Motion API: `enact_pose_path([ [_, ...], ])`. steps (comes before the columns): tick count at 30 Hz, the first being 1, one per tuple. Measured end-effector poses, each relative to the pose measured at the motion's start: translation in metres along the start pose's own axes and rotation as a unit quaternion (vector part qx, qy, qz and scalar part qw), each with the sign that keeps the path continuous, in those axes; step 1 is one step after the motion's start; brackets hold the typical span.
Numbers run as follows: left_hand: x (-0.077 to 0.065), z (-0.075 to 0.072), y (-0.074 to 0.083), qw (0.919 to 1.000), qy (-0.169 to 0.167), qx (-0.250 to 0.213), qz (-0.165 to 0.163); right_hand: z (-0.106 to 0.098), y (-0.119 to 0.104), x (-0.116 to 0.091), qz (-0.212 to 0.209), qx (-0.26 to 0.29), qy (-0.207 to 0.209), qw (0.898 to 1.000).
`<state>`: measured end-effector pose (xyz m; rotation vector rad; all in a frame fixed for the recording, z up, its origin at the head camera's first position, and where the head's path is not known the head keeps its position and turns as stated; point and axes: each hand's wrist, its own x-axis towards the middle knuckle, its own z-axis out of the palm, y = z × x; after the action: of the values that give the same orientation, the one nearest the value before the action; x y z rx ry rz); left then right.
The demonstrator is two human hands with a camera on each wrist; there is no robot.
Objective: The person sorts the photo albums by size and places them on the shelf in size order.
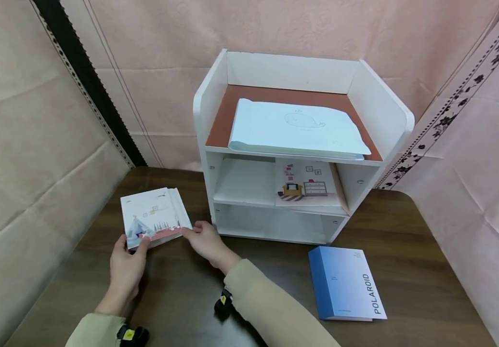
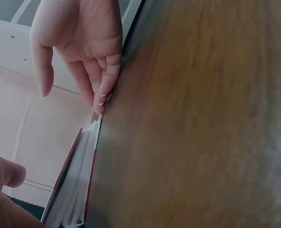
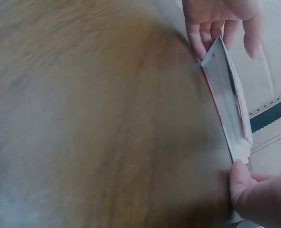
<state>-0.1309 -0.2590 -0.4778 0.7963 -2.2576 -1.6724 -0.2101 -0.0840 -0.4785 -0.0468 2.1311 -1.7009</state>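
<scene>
A white picture book [image 1: 150,212] with a blue tent and a pink strip on its cover lies at the left of the table. A white strip shows along its right side. Fingers of my left hand [image 1: 124,272] touch the lower left corner, while the thumb stands over the cover. At the lower right corner, my right hand [image 1: 211,246] touches the book with its fingertips. Seen from the left wrist, the right thumb points away from the book's edge [image 2: 76,185]. The right wrist view has the left thumb apart from the book [image 3: 228,99] too.
A white shelf [image 1: 271,219] stands at the back, with a whale-drawing sheet [image 1: 301,127] on top and an illustrated book [image 1: 306,183] on its middle level. A blue POLAROID book [image 1: 347,284] lies at the right on the wooden table [image 1: 405,250]. Fabric [image 1: 145,96] hangs around.
</scene>
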Motion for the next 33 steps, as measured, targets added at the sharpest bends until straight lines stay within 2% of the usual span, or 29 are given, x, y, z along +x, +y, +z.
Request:
enact_pose_path([
  [5, -0.004, -0.002, 0.003, 0.9993, -0.030, 0.021, 0.003, 0.003, -0.005, 0.000, 0.029, -0.021, 0.012, 0.999],
  [10, -0.010, 0.000, 0.004, 0.9987, -0.047, 0.016, 0.007, 0.003, -0.006, -0.005, 0.027, -0.044, 0.017, 0.998],
  [14, -0.017, 0.000, 0.003, 0.9984, -0.049, 0.026, 0.009, 0.001, -0.006, -0.013, 0.036, -0.076, 0.007, 0.996],
  [20, -0.023, -0.001, 0.003, 0.9976, -0.030, 0.059, 0.019, -0.005, -0.011, -0.023, 0.060, -0.104, -0.014, 0.993],
  [23, -0.018, -0.005, 0.005, 0.9911, -0.062, 0.111, 0.041, -0.007, -0.014, -0.025, 0.061, -0.116, -0.024, 0.991],
  [27, -0.011, -0.010, 0.006, 0.9707, -0.125, 0.189, 0.080, -0.006, -0.017, -0.027, 0.057, -0.122, -0.029, 0.991],
  [30, -0.010, -0.011, 0.007, 0.9623, -0.156, 0.206, 0.085, -0.004, -0.015, -0.029, 0.057, -0.124, -0.023, 0.990],
  [33, -0.012, -0.012, 0.008, 0.9632, -0.170, 0.196, 0.069, -0.004, -0.013, -0.029, 0.062, -0.134, -0.025, 0.989],
])
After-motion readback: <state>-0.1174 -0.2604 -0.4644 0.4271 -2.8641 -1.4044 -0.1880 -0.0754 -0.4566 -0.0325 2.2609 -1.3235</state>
